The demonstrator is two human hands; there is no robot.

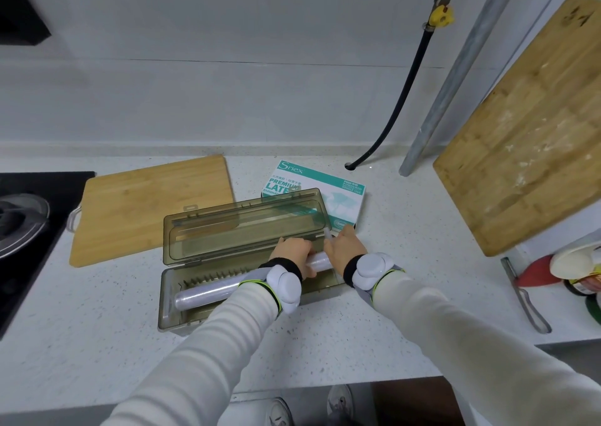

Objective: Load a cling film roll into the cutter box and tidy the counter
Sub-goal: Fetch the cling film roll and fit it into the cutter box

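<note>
Open cutter box (166, 311) holds the cling film roll (205, 294); roll's middle hidden behind a wrist.
Curled round roll: left hand (291, 253), right hand (345, 249); fingertips unclear; one roll, one box, two chopping boards (149, 207).

Pale grey sleeves (195, 344), white wrist pods (283, 282)

Roll (208, 294) in box (182, 320), glove carton (344, 198) behind

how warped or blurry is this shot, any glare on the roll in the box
Head view: wide-angle warp stretches the leaning cutting board; centre fairly sharp; soft glare streaks on the cling film roll in the cutter box; lighting even, shadows faint.
</note>
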